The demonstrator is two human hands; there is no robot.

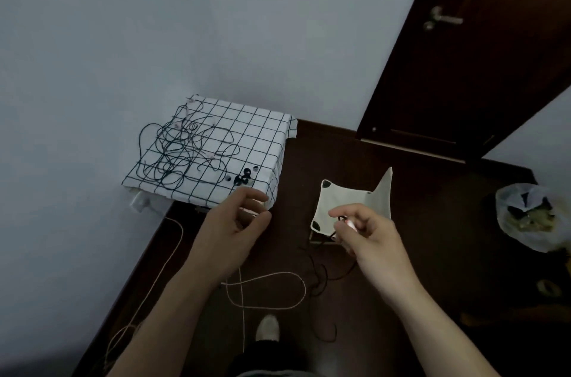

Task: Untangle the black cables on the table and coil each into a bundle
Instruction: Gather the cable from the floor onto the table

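The black cables (182,154) are lying in a loose tangle of thin loops on the left half of the worktop (262,132), which is standing in the corner against the wall and is wearing a white cloth with a black grid. Some small black rings (244,176) are sitting just beside the tangle, near the front edge.

A loose cable (321,277), thin and black like the others, is hanging off the worktop. The right hand (367,234) is pinching its small pale end piece between thumb and forefinger, the other fingers curling in, while the rest of it is trailing down in slack curls towards the dark wooden floor (432,222).

The left hand (234,231) is hovering at the front right corner of the worktop with its fingers half curled and thumb drawing towards forefinger. Something pale is showing between them (too blurred to say whether it is being gripped). A pale cord (265,276) is looping over the floor below this hand and running up behind it.

Under the right hand, a cream fabric tray (346,194) with dark corner patches and soft upturned sides is resting on the floor. A crumpled, translucent plastic bag (525,216) is sitting well apart to the right, and a dark wooden door (463,67) with a metal handle (443,19) is standing behind. A light shoe (268,328) is showing between the forearms.
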